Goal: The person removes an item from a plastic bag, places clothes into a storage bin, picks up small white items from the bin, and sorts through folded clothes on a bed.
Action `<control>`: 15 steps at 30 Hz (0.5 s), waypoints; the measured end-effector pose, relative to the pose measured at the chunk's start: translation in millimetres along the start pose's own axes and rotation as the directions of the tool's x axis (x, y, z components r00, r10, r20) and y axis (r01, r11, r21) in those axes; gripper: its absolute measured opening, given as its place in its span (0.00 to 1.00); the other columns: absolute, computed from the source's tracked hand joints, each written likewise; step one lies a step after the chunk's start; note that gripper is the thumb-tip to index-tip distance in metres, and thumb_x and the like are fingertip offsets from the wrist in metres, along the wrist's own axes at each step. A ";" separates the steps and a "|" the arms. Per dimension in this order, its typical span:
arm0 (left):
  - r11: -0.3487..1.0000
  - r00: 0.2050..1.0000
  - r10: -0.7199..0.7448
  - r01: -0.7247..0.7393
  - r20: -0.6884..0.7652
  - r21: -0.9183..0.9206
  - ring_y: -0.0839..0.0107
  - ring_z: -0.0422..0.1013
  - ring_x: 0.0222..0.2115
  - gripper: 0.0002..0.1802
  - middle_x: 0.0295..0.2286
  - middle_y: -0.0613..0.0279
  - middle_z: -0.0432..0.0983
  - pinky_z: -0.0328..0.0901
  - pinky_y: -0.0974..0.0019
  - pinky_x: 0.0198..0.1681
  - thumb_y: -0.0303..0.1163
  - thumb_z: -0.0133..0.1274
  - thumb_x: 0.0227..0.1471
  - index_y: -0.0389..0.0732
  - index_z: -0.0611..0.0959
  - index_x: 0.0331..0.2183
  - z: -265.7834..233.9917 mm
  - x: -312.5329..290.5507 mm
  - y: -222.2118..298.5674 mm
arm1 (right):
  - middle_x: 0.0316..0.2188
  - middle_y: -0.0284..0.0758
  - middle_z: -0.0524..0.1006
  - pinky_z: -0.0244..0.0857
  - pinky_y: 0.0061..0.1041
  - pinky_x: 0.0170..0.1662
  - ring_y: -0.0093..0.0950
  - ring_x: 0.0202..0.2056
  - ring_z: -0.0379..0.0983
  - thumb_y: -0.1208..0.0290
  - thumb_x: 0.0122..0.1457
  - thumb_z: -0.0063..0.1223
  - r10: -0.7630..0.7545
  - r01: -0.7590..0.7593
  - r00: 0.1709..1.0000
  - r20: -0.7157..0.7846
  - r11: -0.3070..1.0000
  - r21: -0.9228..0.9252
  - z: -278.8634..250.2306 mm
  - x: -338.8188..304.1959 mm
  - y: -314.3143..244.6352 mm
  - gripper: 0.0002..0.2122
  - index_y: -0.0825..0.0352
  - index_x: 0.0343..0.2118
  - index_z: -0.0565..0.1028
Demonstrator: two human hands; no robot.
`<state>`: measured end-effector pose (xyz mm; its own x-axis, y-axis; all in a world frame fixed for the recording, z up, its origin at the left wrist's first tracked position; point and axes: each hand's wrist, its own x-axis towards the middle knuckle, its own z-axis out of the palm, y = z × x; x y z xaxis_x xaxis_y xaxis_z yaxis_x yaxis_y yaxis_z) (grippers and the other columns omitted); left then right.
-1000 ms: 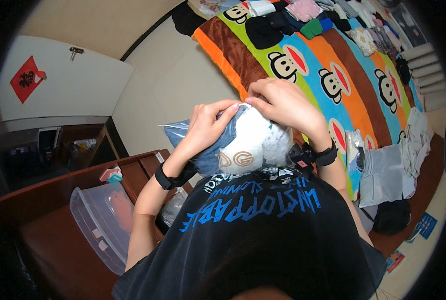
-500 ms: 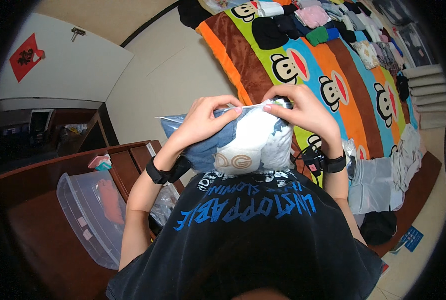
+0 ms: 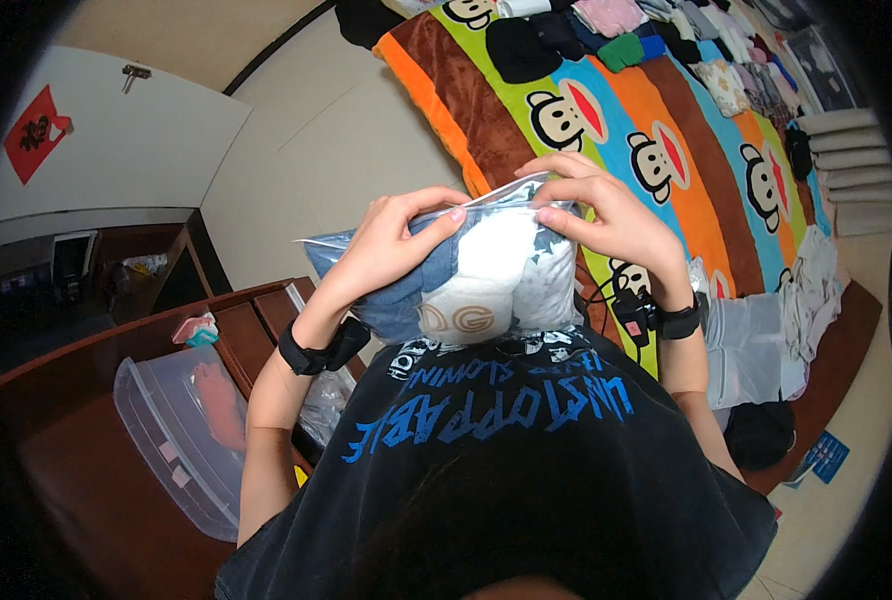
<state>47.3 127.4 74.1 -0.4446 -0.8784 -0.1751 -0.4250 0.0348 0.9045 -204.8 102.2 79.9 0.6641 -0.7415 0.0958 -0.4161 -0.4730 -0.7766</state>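
In front of my chest I hold a clear plastic zip bag (image 3: 466,300) packed with folded clothes, blue-grey on the left, white in the middle and pale patterned on the right. My left hand (image 3: 401,235) grips the bag's upper edge, thumb on the near side and fingers behind it. At the right end of that edge, my right hand (image 3: 596,208) pinches the plastic, its fingers raised behind the bag's mouth. The mouth stands slightly apart near the right hand. Each wrist wears a black strap.
A bed with a striped monkey-print blanket (image 3: 606,130) spreads ahead to the right, with folded clothes (image 3: 616,50) at its far end. Flat clear bags (image 3: 744,350) and a black cap (image 3: 759,435) lie at right. A clear plastic bin (image 3: 186,440) rests on brown furniture at left.
My right hand's fingers have lifted and spread at the bag's edge, and the mouth there has parted. The bag has shifted slightly left in view.
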 end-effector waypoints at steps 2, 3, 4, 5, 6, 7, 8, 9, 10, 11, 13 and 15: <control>1.000 0.999 -0.006 0.006 0.053 0.005 0.75 0.69 0.30 0.13 0.29 0.59 0.75 0.63 0.72 0.35 0.33 0.46 0.50 0.33 0.76 0.34 -2.0 2.6 2.3 | 0.40 0.40 0.70 0.59 0.27 0.45 0.32 0.42 0.66 0.66 0.52 0.49 0.029 -0.031 0.998 0.048 0.999 0.043 0.5 -2.0 6.3 0.12 0.74 0.28 0.73; 1.000 0.995 -0.010 0.008 0.102 0.013 0.75 0.69 0.30 0.13 0.29 0.59 0.75 0.63 0.72 0.35 0.33 0.46 0.50 0.34 0.76 0.33 -3.8 6.2 3.7 | 0.41 0.40 0.70 0.59 0.27 0.45 0.32 0.43 0.65 0.65 0.52 0.48 0.068 -0.084 0.992 0.108 0.986 0.146 1.5 -2.4 10.0 0.13 0.74 0.28 0.73; 1.000 0.990 -0.016 0.013 0.143 0.021 0.74 0.69 0.30 0.13 0.29 0.59 0.75 0.63 0.72 0.36 0.34 0.45 0.51 0.34 0.76 0.33 -5.2 8.9 3.8 | 0.41 0.40 0.69 0.59 0.27 0.45 0.32 0.43 0.65 0.65 0.53 0.48 0.094 -0.136 0.980 0.175 0.960 0.245 2.8 -1.8 11.5 0.14 0.74 0.29 0.73; 0.964 0.967 0.248 -0.253 0.067 0.083 0.72 0.70 0.28 0.12 0.26 0.59 0.74 0.64 0.71 0.34 0.34 0.45 0.50 0.35 0.76 0.31 -1.0 14.2 -5.6 | 0.41 0.40 0.69 0.58 0.26 0.45 0.31 0.44 0.64 0.64 0.53 0.48 0.099 -0.159 0.972 0.212 0.945 0.284 3.1 -1.3 10.6 0.14 0.74 0.30 0.73; 0.965 0.967 0.245 -0.251 0.070 0.083 0.72 0.70 0.28 0.12 0.26 0.59 0.74 0.64 0.71 0.34 0.34 0.45 0.50 0.35 0.76 0.31 -2.2 17.8 -6.0 | 0.41 0.40 0.69 0.58 0.26 0.45 0.31 0.44 0.64 0.64 0.53 0.48 0.101 -0.161 0.972 0.211 0.944 0.288 5.1 -1.2 11.8 0.14 0.74 0.30 0.73; 0.974 0.965 0.175 -0.199 0.194 0.112 0.71 0.70 0.25 0.12 0.24 0.58 0.74 0.64 0.70 0.31 0.35 0.46 0.50 0.35 0.75 0.29 -4.4 24.3 2.8 | 0.39 0.40 0.70 0.59 0.25 0.43 0.31 0.41 0.66 0.63 0.54 0.47 0.058 -0.119 0.977 0.206 0.948 0.296 6.7 -2.4 15.5 0.15 0.73 0.31 0.74; 0.977 0.945 0.099 -0.151 0.312 0.149 0.70 0.70 0.22 0.13 0.21 0.57 0.74 0.64 0.69 0.28 0.37 0.46 0.50 0.36 0.75 0.28 -6.6 31.4 13.2 | 0.38 0.40 0.70 0.59 0.25 0.42 0.31 0.38 0.67 0.62 0.55 0.46 0.015 -0.077 0.980 0.200 0.949 0.304 8.9 -4.1 18.4 0.16 0.73 0.31 0.74; 0.936 0.933 -0.047 -0.084 0.357 0.342 0.61 0.71 0.20 0.21 0.16 0.57 0.72 0.64 0.66 0.25 0.50 0.49 0.45 0.40 0.77 0.26 -7.2 40.0 26.2 | 0.38 0.40 0.70 0.59 0.25 0.42 0.31 0.38 0.67 0.62 0.55 0.46 0.024 -0.084 0.980 0.196 0.949 0.304 12.1 -5.0 19.8 0.16 0.73 0.31 0.74; 0.936 0.931 -0.048 -0.084 0.361 0.341 0.61 0.71 0.20 0.21 0.16 0.57 0.72 0.64 0.66 0.25 0.50 0.49 0.45 0.40 0.77 0.26 -3.5 45.8 32.3 | 0.37 0.39 0.70 0.59 0.25 0.41 0.31 0.37 0.67 0.63 0.54 0.46 -0.043 -0.016 0.987 0.154 0.932 0.362 16.3 -3.9 19.3 0.15 0.73 0.30 0.74; 0.897 0.927 0.039 -0.196 0.372 0.396 0.61 0.70 0.18 0.24 0.14 0.57 0.71 0.63 0.65 0.23 0.54 0.49 0.44 0.40 0.77 0.25 1.5 51.3 37.0 | 0.35 0.39 0.70 0.59 0.25 0.40 0.30 0.36 0.66 0.64 0.54 0.46 -0.106 0.053 0.988 0.108 0.908 0.415 18.6 -4.1 18.8 0.14 0.73 0.30 0.73; 0.878 0.907 0.142 -0.300 0.396 0.374 0.61 0.69 0.15 0.32 0.13 0.56 0.69 0.61 0.64 0.19 0.64 0.48 0.39 0.40 0.77 0.26 6.2 61.9 31.9 | 0.34 0.39 0.69 0.59 0.25 0.39 0.31 0.35 0.66 0.65 0.54 0.46 -0.038 0.009 0.997 0.070 0.929 0.371 18.5 -9.2 12.9 0.13 0.72 0.29 0.73; 0.875 0.914 0.156 -0.304 0.374 0.377 0.61 0.69 0.15 0.32 0.13 0.56 0.69 0.61 0.65 0.19 0.63 0.48 0.39 0.40 0.77 0.27 13.2 59.6 26.7 | 0.32 0.39 0.70 0.59 0.25 0.37 0.31 0.32 0.67 0.67 0.52 0.47 0.014 -0.004 0.999 -0.034 0.960 0.281 22.7 -17.0 7.0 0.10 0.71 0.29 0.70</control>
<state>-1.0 82.3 82.7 -0.7678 -0.6193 -0.1646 -0.5343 0.4770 0.6978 -204.8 122.2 58.7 0.6366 -0.7639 0.1057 -0.2278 -0.3173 -0.9206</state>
